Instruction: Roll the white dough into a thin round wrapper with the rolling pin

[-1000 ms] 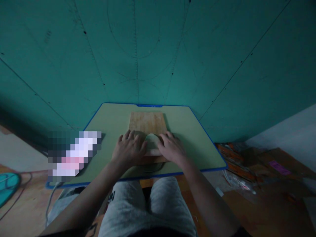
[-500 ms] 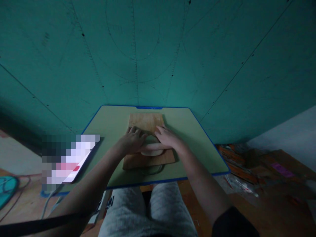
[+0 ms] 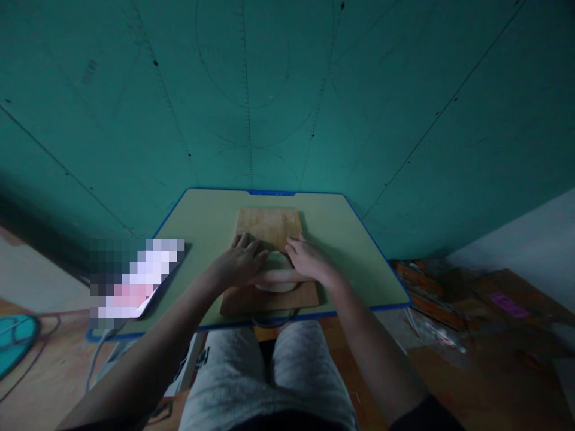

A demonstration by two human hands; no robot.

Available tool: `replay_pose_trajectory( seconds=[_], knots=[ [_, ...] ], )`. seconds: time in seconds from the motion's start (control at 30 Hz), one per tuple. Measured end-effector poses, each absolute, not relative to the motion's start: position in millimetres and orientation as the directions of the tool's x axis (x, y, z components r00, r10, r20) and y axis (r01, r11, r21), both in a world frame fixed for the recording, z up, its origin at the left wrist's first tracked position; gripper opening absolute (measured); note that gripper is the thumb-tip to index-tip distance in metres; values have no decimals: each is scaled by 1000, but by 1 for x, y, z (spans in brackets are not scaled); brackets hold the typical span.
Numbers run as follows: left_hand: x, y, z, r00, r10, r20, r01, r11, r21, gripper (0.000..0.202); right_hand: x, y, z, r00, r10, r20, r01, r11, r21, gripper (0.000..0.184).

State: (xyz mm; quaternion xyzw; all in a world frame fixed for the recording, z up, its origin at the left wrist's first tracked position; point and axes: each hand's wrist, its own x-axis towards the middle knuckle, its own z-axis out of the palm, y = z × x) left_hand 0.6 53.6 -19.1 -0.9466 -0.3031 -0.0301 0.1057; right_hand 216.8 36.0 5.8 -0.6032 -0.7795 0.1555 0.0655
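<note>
Teal wall panels, scribed with faint arcs and lines, rise behind a low green table edged in blue. On it lies a wooden board, its far half bare. A pale round of dough sits on the near half, and a pin lies across it from left to right.

The left hand and right hand rest on the two ends of the pin. The palms are down and the fingers stretched out flat towards the wall. They press on the pin and do not curl around it.

A second ago the hands were at the near edge of the board, with the dough showing only beyond them. Half a second ago they had pushed up the board, and the dough showed only on the near side of the pin. Now the pin has come back a little. It crosses the middle of the round, and a rim of dough shows both beyond it and nearer than it. The board seems not to have shifted on the table. The round looks wider and flatter than it did a second ago, though the dim light makes this hard to judge.

A blurred-out phone lies at the left edge of the table. Grey shorts fill the foreground, and clutter lies on the floor to the right.
</note>
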Motion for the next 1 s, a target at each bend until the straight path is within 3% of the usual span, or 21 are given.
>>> replay_pose_trajectory(
  seconds=[0.43, 0.7, 1.0],
  knots=[
    [4, 41, -13, 812, 576, 98, 583, -789, -192, 37, 213, 19, 13, -170, 978, -120, 929, 118, -352, 37],
    [6, 29, -12, 765, 610, 204, 639, -760, -123, 23, 211, 26, 18, -103, 991, -85, 953, 74, -294, 33],
    [4, 25, -22, 740, 648, 181, 670, -732, -122, 30, 211, 25, 18, -120, 988, -95, 949, 86, -303, 30]
  ],
)
